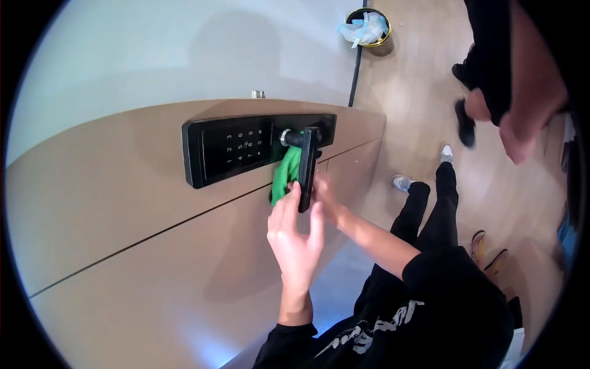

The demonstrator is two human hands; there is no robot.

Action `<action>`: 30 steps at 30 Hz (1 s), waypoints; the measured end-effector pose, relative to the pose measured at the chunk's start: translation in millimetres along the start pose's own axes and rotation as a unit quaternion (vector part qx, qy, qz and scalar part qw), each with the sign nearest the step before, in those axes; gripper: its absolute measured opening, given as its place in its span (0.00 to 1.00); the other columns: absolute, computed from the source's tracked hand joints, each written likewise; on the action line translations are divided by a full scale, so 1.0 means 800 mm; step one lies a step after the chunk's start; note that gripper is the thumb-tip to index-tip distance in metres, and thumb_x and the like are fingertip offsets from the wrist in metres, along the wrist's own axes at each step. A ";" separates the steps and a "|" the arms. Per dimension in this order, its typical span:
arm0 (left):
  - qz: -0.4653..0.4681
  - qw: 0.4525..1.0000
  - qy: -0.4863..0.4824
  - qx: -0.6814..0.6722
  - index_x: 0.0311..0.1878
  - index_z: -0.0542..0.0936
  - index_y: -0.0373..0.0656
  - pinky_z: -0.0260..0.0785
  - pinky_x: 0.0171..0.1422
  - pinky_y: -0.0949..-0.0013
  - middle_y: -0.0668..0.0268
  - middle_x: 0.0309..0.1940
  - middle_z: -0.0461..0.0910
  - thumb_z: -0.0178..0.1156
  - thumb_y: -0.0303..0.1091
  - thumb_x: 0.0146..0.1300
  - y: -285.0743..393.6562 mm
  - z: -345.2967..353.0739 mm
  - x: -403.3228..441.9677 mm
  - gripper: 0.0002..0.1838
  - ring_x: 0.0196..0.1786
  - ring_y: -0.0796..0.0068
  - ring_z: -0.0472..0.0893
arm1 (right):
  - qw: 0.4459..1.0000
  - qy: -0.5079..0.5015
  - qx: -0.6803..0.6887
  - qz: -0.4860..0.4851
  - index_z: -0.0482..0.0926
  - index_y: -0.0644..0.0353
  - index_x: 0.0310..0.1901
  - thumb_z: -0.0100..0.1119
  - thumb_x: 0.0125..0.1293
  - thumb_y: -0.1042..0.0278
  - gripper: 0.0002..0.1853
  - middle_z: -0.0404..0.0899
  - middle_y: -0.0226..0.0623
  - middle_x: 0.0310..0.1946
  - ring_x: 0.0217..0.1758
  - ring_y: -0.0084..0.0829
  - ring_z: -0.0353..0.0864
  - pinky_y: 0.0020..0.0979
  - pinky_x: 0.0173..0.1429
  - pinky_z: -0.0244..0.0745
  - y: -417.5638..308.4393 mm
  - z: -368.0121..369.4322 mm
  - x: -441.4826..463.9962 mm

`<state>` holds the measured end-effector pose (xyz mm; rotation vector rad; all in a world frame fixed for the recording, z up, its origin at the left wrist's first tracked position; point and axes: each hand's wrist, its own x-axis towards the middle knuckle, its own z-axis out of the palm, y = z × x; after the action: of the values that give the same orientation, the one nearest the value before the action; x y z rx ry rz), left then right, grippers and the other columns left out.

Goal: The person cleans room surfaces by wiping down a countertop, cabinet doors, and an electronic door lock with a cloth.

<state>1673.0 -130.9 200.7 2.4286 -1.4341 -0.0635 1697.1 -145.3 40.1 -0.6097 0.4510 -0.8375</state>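
A black door lever handle sticks out from a black keypad lock on a beige door. Tucked behind the lever is a bunched green cloth. My left hand is closed at the lever's free end, its fingers on the cloth and its thumb at the other side of the lever. My right hand is close behind the lever from the right; the lever hides its fingertips, so I cannot tell whether they grip the cloth.
A wastebasket with a plastic liner stands on the wooden floor at the top. At the upper right are another person's arm and dark shoes. A pair of sandals shows at the right.
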 end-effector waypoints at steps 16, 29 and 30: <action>0.014 0.999 0.010 0.035 0.48 0.79 0.31 0.72 0.46 0.64 0.55 0.34 0.80 0.64 0.24 0.58 -0.002 0.004 0.003 0.14 0.37 0.61 0.79 | 0.915 0.084 -0.374 -0.125 0.73 0.51 0.64 0.65 0.55 0.61 0.32 0.84 0.45 0.43 0.38 0.46 0.84 0.40 0.41 0.80 0.021 -0.039 0.015; 0.012 0.993 0.101 -0.060 0.41 0.79 0.31 0.68 0.37 0.66 0.59 0.28 0.74 0.62 0.20 0.57 -0.037 0.043 0.009 0.08 0.30 0.65 0.74 | 0.922 0.372 -0.048 -0.092 0.80 0.67 0.52 0.56 0.69 0.68 0.14 0.77 0.46 0.48 0.53 0.38 0.77 0.32 0.58 0.70 0.034 -0.093 0.128; 0.022 0.991 0.112 -0.066 0.40 0.79 0.31 0.67 0.36 0.66 0.59 0.28 0.74 0.62 0.20 0.57 -0.041 0.049 0.010 0.08 0.30 0.66 0.74 | 0.918 0.368 -0.095 -0.112 0.80 0.67 0.51 0.58 0.67 0.70 0.14 0.77 0.45 0.48 0.52 0.38 0.77 0.32 0.58 0.70 0.020 -0.088 0.119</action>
<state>1697.4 -133.0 154.8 2.2176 -1.3372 0.1166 1720.6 -235.0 -35.1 -0.5125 1.1753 -1.2510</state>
